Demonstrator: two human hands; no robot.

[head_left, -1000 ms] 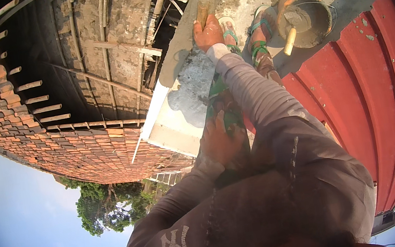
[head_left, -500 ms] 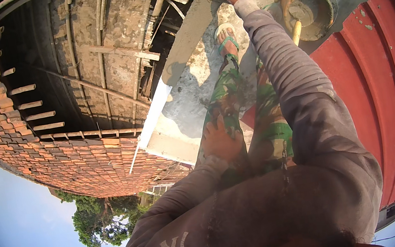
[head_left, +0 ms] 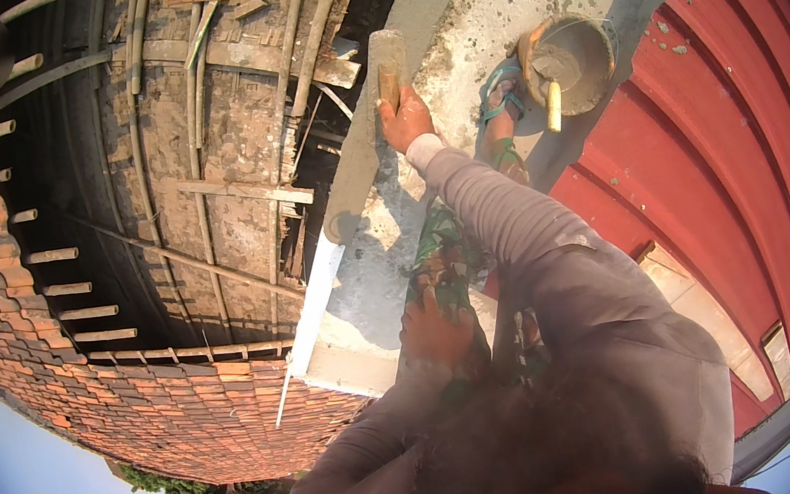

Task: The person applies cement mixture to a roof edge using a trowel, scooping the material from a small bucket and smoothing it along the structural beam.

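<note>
My right hand (head_left: 407,119) is closed around the wooden handle of a plastering float (head_left: 393,48). The float's grey, mortar-coated board lies along a strip of wet grey mortar (head_left: 358,166) at the ledge's left edge. My left hand (head_left: 437,332) rests on my camouflage-trousered knee, fingers spread and holding nothing. Beyond my right forearm, near my sandalled foot (head_left: 500,96), stands a bucket (head_left: 615,54) containing grey mortar. A tool with a pale yellow handle (head_left: 554,108) leans out over its near rim; the tool's other end is hidden in the bucket.
The concrete ledge (head_left: 492,1) is spotted with mortar. Left of it is a drop beside an old structure with bamboo poles (head_left: 198,174) and a tiled roof (head_left: 164,401). A white strip (head_left: 317,303) runs along the ledge's near-left edge. Red metal sheeting (head_left: 692,134) borders the right.
My right hand has drawn the float nearer and leftward along the mortar strip. The view has shifted, and a foot beside the bucket now shows. My left hand stays on my knee.
</note>
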